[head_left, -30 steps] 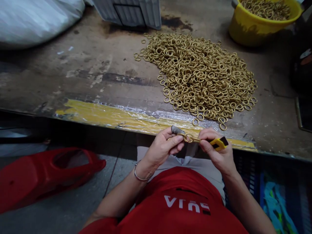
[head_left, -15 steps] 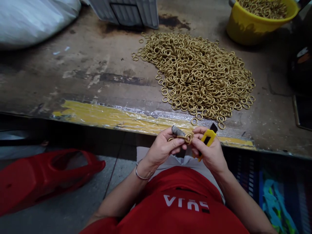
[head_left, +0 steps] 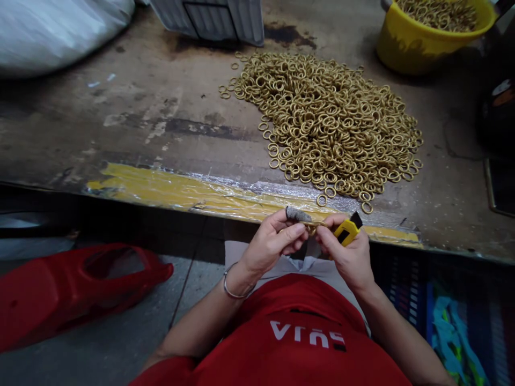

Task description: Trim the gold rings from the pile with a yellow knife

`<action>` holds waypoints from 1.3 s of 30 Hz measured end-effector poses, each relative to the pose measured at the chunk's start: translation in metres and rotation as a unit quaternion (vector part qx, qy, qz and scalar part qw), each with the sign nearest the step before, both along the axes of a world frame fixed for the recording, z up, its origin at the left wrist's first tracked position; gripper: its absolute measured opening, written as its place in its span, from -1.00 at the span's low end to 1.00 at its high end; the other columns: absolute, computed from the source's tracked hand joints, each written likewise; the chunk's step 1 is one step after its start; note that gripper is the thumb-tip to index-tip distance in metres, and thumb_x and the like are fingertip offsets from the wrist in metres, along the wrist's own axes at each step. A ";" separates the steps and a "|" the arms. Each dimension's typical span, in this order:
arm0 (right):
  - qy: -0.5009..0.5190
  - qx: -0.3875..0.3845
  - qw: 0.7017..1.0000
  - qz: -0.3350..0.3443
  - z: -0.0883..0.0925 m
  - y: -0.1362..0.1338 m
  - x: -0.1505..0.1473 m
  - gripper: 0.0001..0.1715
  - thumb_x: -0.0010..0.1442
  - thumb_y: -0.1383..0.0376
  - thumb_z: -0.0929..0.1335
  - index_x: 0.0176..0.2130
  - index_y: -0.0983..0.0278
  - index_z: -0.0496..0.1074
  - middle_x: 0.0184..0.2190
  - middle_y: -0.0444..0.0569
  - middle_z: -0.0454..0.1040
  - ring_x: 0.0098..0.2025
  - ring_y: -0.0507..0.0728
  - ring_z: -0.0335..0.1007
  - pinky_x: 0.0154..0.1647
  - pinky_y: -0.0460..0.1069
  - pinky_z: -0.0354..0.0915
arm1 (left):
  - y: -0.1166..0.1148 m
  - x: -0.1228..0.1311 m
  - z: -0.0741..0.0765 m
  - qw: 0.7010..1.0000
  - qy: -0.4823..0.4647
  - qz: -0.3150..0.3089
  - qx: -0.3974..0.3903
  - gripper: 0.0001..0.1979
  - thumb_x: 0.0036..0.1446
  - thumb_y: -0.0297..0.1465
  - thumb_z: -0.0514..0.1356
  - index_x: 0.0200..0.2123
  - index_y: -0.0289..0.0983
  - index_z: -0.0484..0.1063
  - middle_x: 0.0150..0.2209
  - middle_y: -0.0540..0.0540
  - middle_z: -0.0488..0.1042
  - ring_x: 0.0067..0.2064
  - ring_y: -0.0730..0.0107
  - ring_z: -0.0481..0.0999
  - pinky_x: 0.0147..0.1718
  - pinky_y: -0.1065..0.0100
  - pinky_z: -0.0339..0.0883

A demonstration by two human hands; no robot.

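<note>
My left hand [head_left: 271,238], a grey cover on its index finger, pinches brass-coloured rings [head_left: 313,227] just off the table's front edge. Thumb and index finger of my right hand [head_left: 349,252] close on the other side of these rings. Tucked in the same right hand is a yellow cutter [head_left: 346,231], its dark end pointing up and away to the right. How many rings lie between the fingertips is hidden. Beyond the hands, a wide pile of similar rings [head_left: 330,118] spreads over the table [head_left: 145,128].
A yellow bucket [head_left: 414,48] of rings stands at the back right, and a grey crate [head_left: 217,21] at the back. A white sack [head_left: 56,37] lies back left. Yellow tape [head_left: 161,187] covers the front edge. A red plastic stool [head_left: 80,295] is at lower left.
The rings between my hands have turned from an upright, overlapping cluster to a flatter, edge-on position. My left index finger now reaches further over them, and the cutter has shifted slightly right and tilted.
</note>
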State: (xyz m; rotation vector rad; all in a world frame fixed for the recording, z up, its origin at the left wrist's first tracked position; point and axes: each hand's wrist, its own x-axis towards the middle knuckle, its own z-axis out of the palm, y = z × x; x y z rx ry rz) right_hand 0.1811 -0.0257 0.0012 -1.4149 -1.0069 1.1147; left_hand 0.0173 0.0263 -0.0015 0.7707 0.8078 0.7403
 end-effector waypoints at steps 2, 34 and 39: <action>-0.067 0.030 0.997 -0.001 0.004 -0.001 -0.001 -0.81 0.20 0.20 0.44 -0.38 0.22 0.41 -0.55 -0.21 0.34 -0.54 -0.03 0.18 -0.52 -0.10 0.15 | -0.001 0.002 0.001 0.999 -0.030 -0.003 -0.024 -0.60 -0.02 -0.13 0.43 -0.27 -0.30 0.47 -0.46 0.00 0.46 -0.56 0.57 0.35 -0.70 0.56 -0.02; 0.168 -0.005 0.981 -0.095 -0.021 0.011 -0.010 -0.66 0.22 0.09 0.44 -0.40 0.20 0.29 -0.60 -0.27 0.27 -0.61 -0.04 0.17 -0.59 -0.11 0.16 | -0.032 0.009 0.016 0.864 0.177 0.075 0.465 -0.86 0.13 -0.60 0.20 -0.40 -0.26 0.43 -0.45 -0.02 0.41 -0.38 0.42 0.40 -0.33 0.38 0.34; 0.258 -0.010 0.964 -0.067 -0.012 0.021 0.001 -0.64 0.13 0.09 0.50 -0.39 0.22 0.33 -0.59 -0.26 0.33 -0.64 -0.07 0.18 -0.62 -0.14 0.12 | -0.017 0.008 0.008 0.991 0.007 0.050 0.124 -0.88 0.19 -0.35 0.25 -0.33 -0.29 0.49 -0.54 0.03 0.32 -0.54 0.53 0.28 -0.62 0.52 0.12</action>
